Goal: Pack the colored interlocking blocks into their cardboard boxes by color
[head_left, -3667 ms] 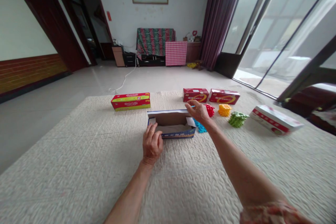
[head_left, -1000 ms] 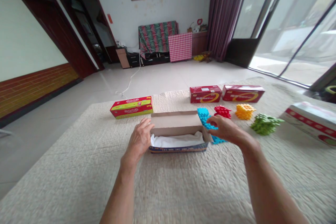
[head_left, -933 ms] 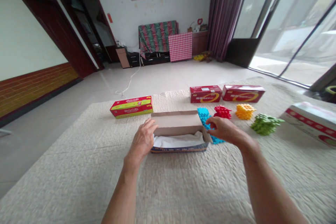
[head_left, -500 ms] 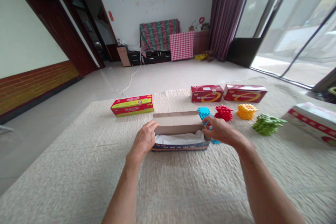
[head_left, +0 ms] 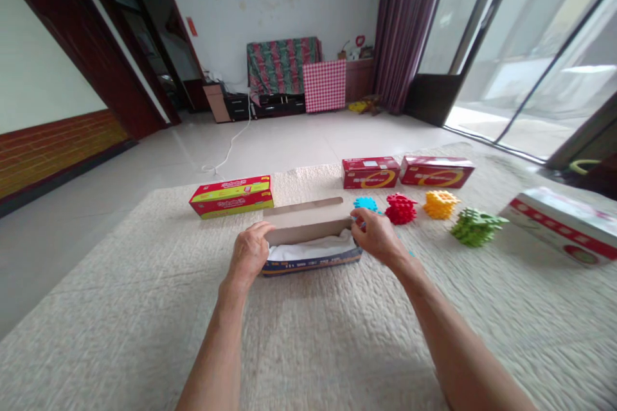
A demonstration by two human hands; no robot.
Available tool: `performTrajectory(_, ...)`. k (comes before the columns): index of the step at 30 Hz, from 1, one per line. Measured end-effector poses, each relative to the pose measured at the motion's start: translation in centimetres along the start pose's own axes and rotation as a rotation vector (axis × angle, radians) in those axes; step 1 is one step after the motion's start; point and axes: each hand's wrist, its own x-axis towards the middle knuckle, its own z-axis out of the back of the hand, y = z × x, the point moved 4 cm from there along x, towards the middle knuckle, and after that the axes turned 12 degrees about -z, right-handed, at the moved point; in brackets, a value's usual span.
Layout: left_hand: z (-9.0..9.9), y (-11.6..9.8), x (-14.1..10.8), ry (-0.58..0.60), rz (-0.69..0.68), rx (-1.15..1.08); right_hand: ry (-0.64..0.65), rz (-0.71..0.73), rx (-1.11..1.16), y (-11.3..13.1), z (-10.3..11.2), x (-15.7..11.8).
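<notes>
A dark blue cardboard box (head_left: 313,264) sits on the quilted cover in front of me, its lid flap raised at the back. White cloth (head_left: 308,248) lies inside it. My left hand (head_left: 249,250) is closed on the box's left end, fingertips over the edge. At the right end, my right hand (head_left: 376,232) pinches the box's back corner between thumb and fingers. Just behind that hand is a stack of blue interlocking plastic pieces (head_left: 365,203), partly hidden by it. Red pieces (head_left: 400,209) stand a little farther right.
Yellow pieces (head_left: 440,204) and green pieces (head_left: 477,227) stand to the right, before a white-and-red box (head_left: 563,225). Two dark red boxes (head_left: 370,173) are behind the pieces. At the back left lies a red-and-yellow box (head_left: 232,196). All rest on the quilted cover (head_left: 299,347).
The blue box has turned slightly and its right end has shifted left, away from the blue pieces, with both hands on it. The whole view has swung a little to the right.
</notes>
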Motion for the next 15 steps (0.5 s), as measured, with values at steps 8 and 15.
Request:
performTrajectory(8,-0.7,2.8,2.6,0.093,0.078,-0.051,-0.107,0.067,0.109,-0.2,-0.4,0.6)
performTrajectory(15,-1.5,4.9,1.9,0.081,0.075,-0.126,-0.029,0.11,0.205,-0.6,0.9,0.2)
